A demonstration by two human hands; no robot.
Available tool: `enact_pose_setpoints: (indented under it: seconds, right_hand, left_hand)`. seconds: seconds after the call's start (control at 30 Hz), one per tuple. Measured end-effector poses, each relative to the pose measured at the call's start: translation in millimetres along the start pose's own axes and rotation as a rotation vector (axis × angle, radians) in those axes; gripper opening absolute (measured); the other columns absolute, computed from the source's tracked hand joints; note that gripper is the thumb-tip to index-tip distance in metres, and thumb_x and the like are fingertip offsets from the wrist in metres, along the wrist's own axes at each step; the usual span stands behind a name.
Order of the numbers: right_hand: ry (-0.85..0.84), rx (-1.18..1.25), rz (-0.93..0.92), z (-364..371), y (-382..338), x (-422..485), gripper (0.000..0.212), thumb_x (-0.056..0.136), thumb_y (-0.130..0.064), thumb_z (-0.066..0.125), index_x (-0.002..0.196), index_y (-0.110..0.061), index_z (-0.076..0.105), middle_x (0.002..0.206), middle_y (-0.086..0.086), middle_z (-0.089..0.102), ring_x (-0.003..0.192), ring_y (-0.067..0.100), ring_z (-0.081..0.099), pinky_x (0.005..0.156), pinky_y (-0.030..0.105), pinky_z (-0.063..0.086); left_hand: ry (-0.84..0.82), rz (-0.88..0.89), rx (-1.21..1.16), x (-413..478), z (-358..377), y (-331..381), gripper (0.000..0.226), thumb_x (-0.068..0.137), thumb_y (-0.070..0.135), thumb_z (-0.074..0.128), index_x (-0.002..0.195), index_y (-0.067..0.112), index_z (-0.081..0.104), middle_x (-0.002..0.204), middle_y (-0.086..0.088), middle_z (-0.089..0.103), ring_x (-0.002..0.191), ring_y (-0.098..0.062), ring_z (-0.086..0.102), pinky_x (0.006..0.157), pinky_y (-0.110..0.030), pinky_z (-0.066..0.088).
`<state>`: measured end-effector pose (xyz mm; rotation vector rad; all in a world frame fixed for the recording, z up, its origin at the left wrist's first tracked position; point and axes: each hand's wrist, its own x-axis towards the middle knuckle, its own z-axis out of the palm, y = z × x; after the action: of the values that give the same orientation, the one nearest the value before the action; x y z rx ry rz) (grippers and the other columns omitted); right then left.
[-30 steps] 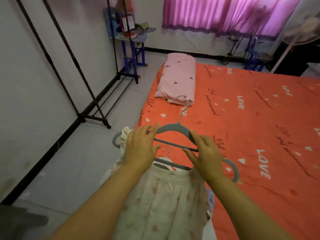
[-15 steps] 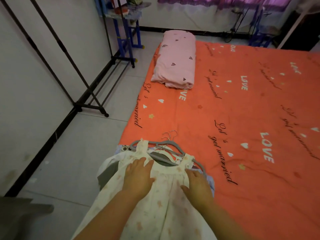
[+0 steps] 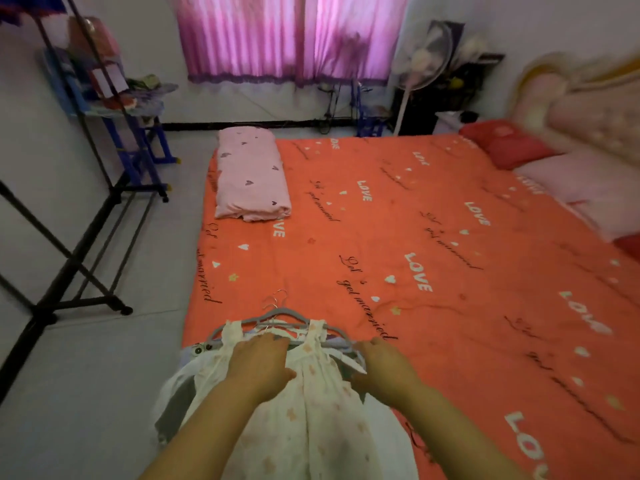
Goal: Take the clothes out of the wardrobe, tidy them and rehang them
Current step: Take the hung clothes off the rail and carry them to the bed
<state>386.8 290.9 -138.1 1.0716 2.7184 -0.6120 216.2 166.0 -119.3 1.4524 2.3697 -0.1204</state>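
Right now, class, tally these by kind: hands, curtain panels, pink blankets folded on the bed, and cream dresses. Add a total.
Hands: 2, left hand and right hand
Curtain panels: 2
Pink blanket: 1
Cream dress: 1
Total: 6

Orange bedspread (image 3: 450, 237), pink folded quilt (image 3: 251, 174), purple curtains (image 3: 287, 36), fan (image 3: 420, 60)

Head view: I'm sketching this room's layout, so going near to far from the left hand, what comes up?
left hand → grey hanger → pink pillow → curtains
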Motion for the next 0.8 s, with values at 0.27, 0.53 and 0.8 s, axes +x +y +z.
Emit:
enact_pose_setpoints:
  seconds: [0.27, 0.53, 0.8]
  right_hand:
    - [-0.006, 0.010, 0.460, 6.1, 11.8, -185.7, 0.056, 0.089, -0.033, 0.058, 0.138, -0.016, 0.039, 0.138, 0.009, 0.045, 0.125, 0.024, 0.044, 0.099, 0.030, 0.036]
    - [0.118, 0.141, 0.965, 37.9, 0.4, -437.5, 0.061, 0.089, -0.042, 0.057, 0.142, -0.021, 0.035, 0.142, 0.007, 0.042, 0.130, 0.023, 0.040, 0.104, 0.030, 0.034]
    - [0.386, 0.310, 1.513, 104.7, -80.5, -700.2, 0.064, 0.088, -0.045, 0.057, 0.144, -0.024, 0.032, 0.139, 0.005, 0.042, 0.125, 0.021, 0.044, 0.101, 0.029, 0.038]
  left_hand:
    - [-0.093, 0.538, 0.066, -74.8, -8.6, 76.4, 0.049, 0.090, 0.046, 0.053, 0.134, 0.027, 0.043, 0.142, 0.003, 0.044, 0.125, -0.019, 0.045, 0.095, -0.035, 0.042]
    - [-0.168, 1.109, 0.267, -205.7, 14.1, 222.5, 0.057, 0.090, 0.043, 0.055, 0.140, 0.023, 0.037, 0.141, -0.004, 0.043, 0.127, -0.023, 0.043, 0.100, -0.035, 0.039]
    - [-0.198, 1.656, 0.420, -429.4, 71.3, 348.5, 0.062, 0.090, 0.051, 0.049, 0.143, 0.026, 0.030, 0.140, -0.002, 0.041, 0.124, -0.022, 0.045, 0.100, -0.035, 0.040]
